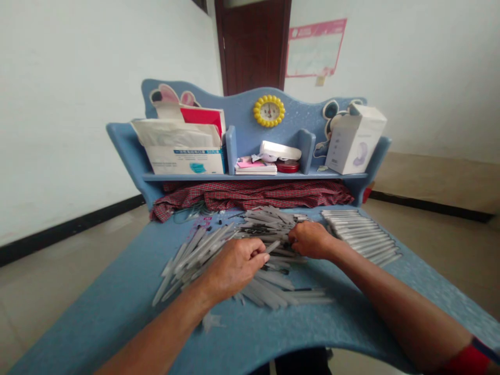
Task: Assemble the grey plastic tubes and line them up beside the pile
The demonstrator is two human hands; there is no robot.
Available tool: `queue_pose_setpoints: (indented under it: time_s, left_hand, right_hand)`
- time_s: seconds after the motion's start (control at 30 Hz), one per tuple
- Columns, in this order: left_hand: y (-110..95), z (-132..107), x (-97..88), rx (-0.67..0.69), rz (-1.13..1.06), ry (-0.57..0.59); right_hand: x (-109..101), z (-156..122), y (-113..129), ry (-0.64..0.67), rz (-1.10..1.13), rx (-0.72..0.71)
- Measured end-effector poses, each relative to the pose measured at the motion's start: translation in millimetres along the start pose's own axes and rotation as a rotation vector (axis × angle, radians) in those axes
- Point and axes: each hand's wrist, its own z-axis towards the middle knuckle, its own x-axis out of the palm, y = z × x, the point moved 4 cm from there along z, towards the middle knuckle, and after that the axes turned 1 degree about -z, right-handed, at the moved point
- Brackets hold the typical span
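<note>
My left hand (pixel 234 265) is closed, pinching a clear pen barrel (pixel 272 247) that points toward my right hand. My right hand (pixel 311 239) is closed too, fingers curled over the dark pen parts in the middle of the heap; what it holds is hidden. Both hands rest over a loose pile of clear pen barrels (pixel 203 250) spread across the blue desk (pixel 117 312). A tidy row of assembled pens (pixel 361 234) lies to the right of my right hand.
A red checked cloth (pixel 253 195) lies under the desk's shelf. The shelf holds a mask box (pixel 183 153), notebooks (pixel 255 166), a red tin (pixel 288 166), a white box (pixel 355 138) and a small yellow clock (pixel 269 111). A dark door (pixel 253 44) stands behind.
</note>
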Motion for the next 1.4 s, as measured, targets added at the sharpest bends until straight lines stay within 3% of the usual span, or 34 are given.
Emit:
queue_pose_setpoints:
  time_s: [0.17, 0.3, 0.4, 0.97, 1.17, 1.4]
  left_hand:
    - [-0.3, -1.7, -1.1, 0.011, -0.016, -0.010]
    - [-6.3, -2.5, -2.9, 0.009, -0.029, 0.009]
    - [-11.1, -2.9, -3.2, 0.012, -0.043, 0.023]
    - [-12.7, -3.5, -1.0, 0.016, 0.000, 0.069]
    - [-14.7, -3.1, -2.9, 0.007, -0.057, 0.077]
    - [-11.3, -5.7, -1.2, -0.093, -0.335, 0.217]
  right_hand:
    - [-8.4, -9.6, -3.3, -0.078, 0.122, -0.050]
    - [-10.8, -22.6, 0.0, -0.120, 0.629, -0.222]
    - [-11.0, -27.7, 4.1, -0.116, 0.822, -0.286]
    - [-30.2, -40.5, 19.0, -0.288, 0.556, -0.382]
    - [-25.0, -37.9, 16.4, -0.165, 0.796, -0.347]
    - [-15.8, -36.3, 15.2, -0.017, 1.151, -0.301]
